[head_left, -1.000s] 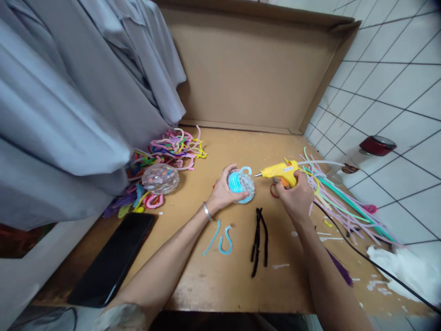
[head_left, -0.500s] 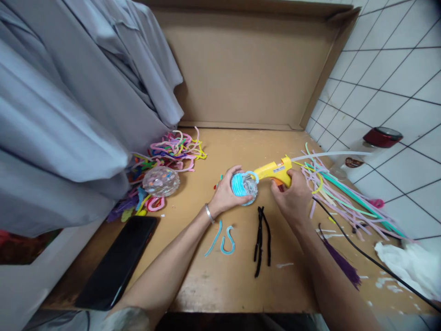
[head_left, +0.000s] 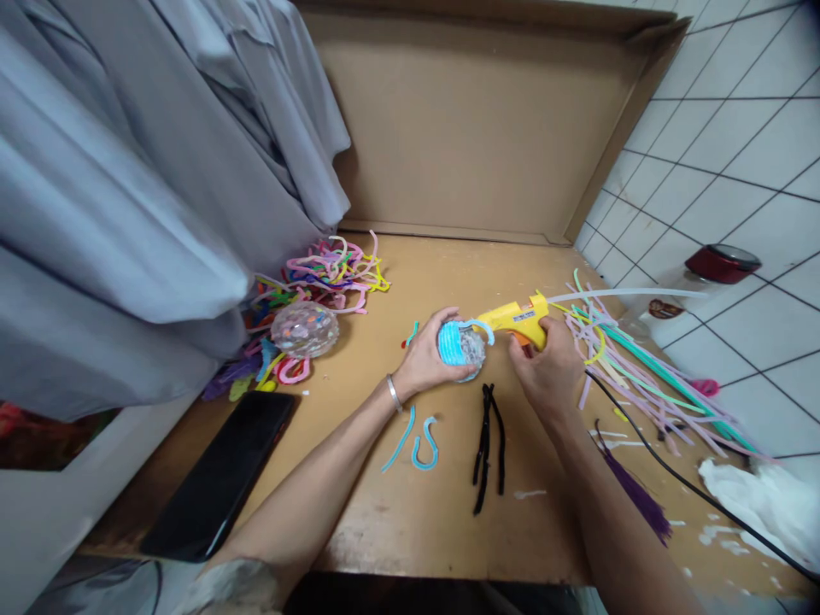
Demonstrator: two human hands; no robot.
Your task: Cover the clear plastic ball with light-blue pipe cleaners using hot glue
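Since the first frame, the yellow hot-glue gun (head_left: 522,321) has closed up to the blue-and-grey ball (head_left: 472,350); tip now hidden near the loose pipe-cleaner end (head_left: 490,333), contact unclear. Ball: over mid-worktop (head_left: 390,525), grasped in left hand (head_left: 434,352). Gun: gripped by right hand (head_left: 552,363), long axis roughly along worktop's far edge, nose pointing left at ball.

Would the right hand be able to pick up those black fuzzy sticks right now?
Probably not as it stands: the right hand is wrapped around the yellow glue gun. The way looks free, though: nothing covers the black fuzzy sticks, and they lie close by.
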